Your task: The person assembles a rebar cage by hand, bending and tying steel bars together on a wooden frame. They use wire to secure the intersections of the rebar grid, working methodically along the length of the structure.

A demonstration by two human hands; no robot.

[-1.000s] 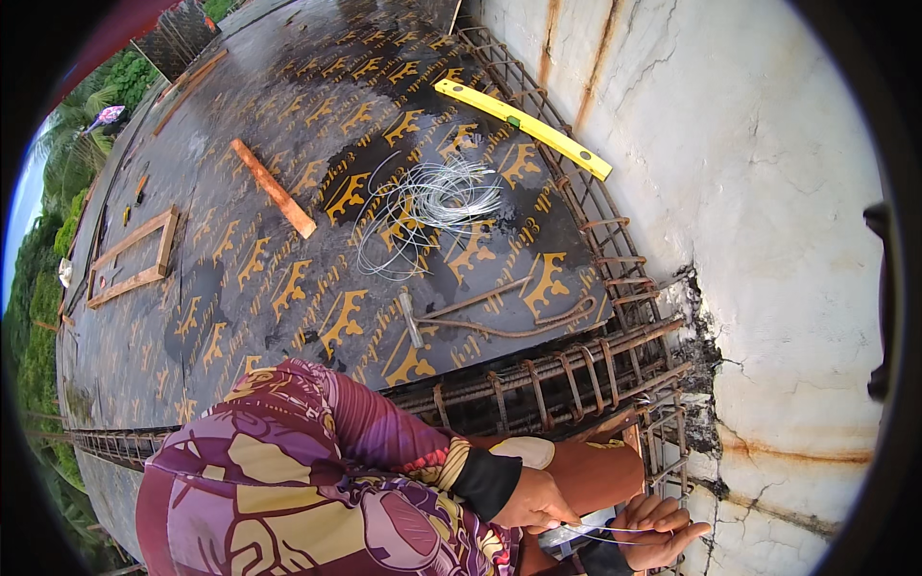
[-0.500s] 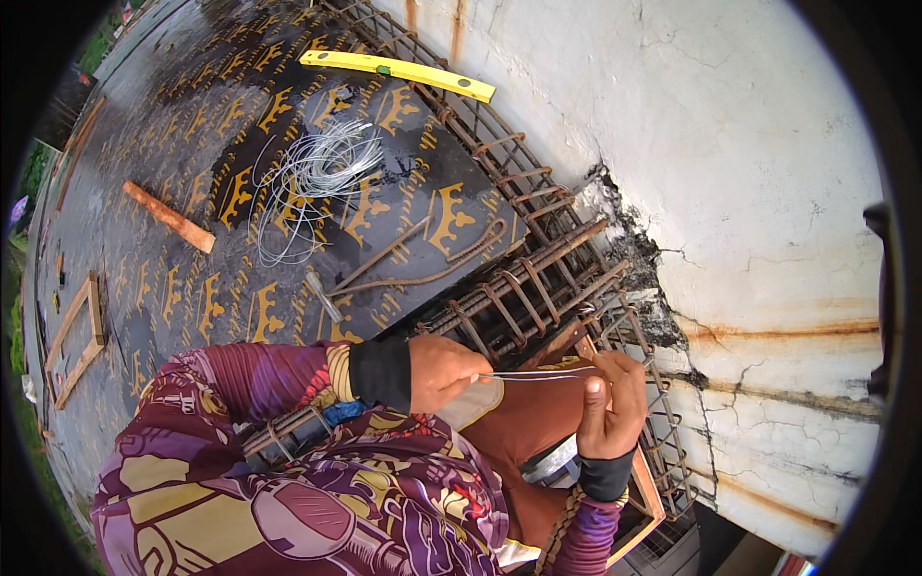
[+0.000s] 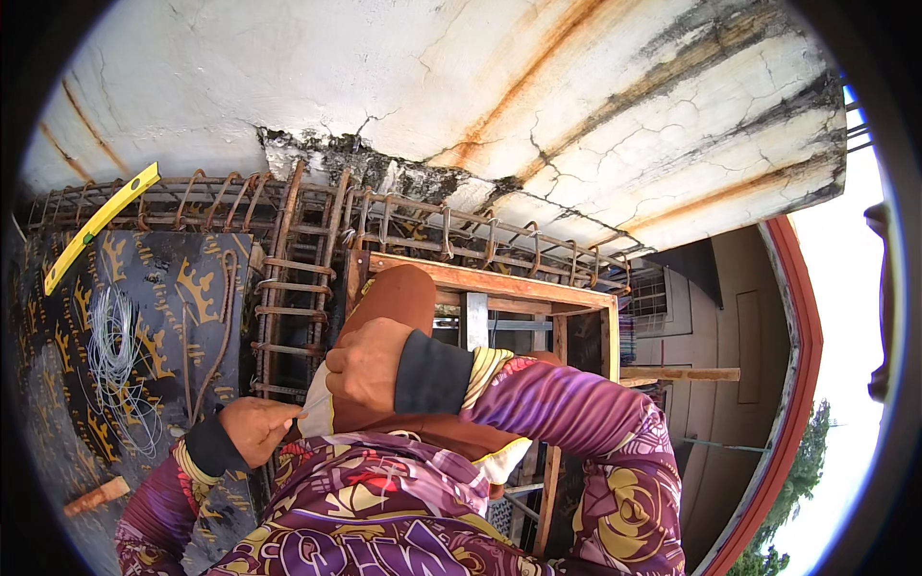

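Note:
My left hand (image 3: 254,429) is closed in a pinch at the lower left, its fingertips beside the pale hem of my brown shorts (image 3: 399,302). A short, light bit of thin wire shows faintly at those fingertips. Above my lap, my right hand (image 3: 370,365) is curled into a fist with its back toward me. Its fingers hide most of what it grips; half a second ago the wire ran between both hands. On the dark panel to the left lies a loose coil of the same kind of wire (image 3: 115,336).
Rusty rebar cages (image 3: 293,288) run along a cracked white wall (image 3: 317,67). A wooden frame (image 3: 461,276) borders an opening beside my knee. A yellow spirit level (image 3: 101,226), a bent steel rod (image 3: 227,317) and a wood offcut (image 3: 96,495) lie to the left.
The view has swung right, bringing the wooden frame and a roof edge into sight. My right hand has turned over into a fist and come nearer my left; the wire between them no longer shows clearly.

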